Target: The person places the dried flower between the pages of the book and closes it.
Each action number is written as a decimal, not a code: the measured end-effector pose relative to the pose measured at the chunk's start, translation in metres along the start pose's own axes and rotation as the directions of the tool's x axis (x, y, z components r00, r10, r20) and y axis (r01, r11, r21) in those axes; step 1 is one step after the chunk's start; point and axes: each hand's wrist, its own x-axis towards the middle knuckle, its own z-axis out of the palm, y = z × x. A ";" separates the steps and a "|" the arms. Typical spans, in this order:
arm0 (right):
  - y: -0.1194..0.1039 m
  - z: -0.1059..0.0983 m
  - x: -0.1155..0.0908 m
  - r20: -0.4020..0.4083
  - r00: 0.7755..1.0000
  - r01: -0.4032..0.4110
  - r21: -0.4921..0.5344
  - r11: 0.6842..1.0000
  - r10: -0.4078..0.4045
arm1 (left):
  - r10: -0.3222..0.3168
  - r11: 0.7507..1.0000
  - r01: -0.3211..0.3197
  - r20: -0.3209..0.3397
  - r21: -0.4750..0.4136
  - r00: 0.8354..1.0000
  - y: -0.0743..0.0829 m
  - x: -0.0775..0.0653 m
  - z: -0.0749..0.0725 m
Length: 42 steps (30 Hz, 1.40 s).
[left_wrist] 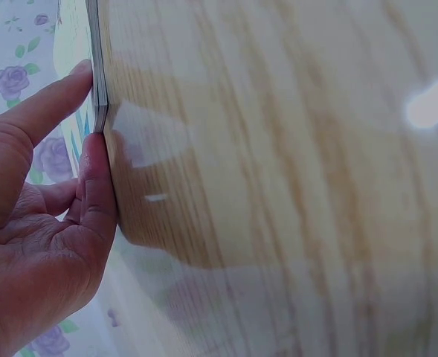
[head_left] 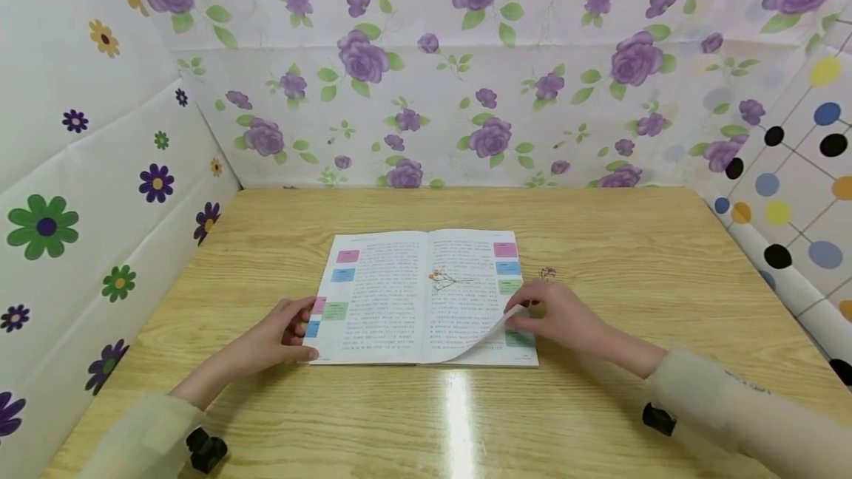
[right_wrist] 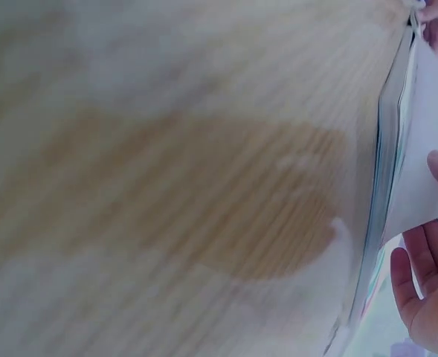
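An open book (head_left: 386, 301) lies on the wooden table, its pages printed and marked with pink, blue and green blocks. My left hand (head_left: 286, 335) holds the book's left edge, thumb at the lower corner and fingers curled along the side. In the left wrist view, the left thumb (left_wrist: 59, 97) meets the edge of the book. My right hand (head_left: 552, 314) pinches the lower outer corner of a right-hand page (head_left: 482, 338), which curls up off the sheets beneath. A thin sprig with small orange flowers (head_left: 435, 276) shows across the right page.
A small purple flower sprig (head_left: 547, 272) shows just right of the book. Floral cloth (head_left: 426, 94) rises behind the wooden table (head_left: 599, 228), with patterned sheets on both sides. Black devices (head_left: 205, 449) are strapped near both sleeves.
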 end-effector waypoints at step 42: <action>0.034 -0.025 0.055 -0.047 0.998 -0.053 -0.028 0.998 0.052 | 0.014 1.000 -0.014 -0.002 -0.010 1.000 -0.004 0.000 -0.001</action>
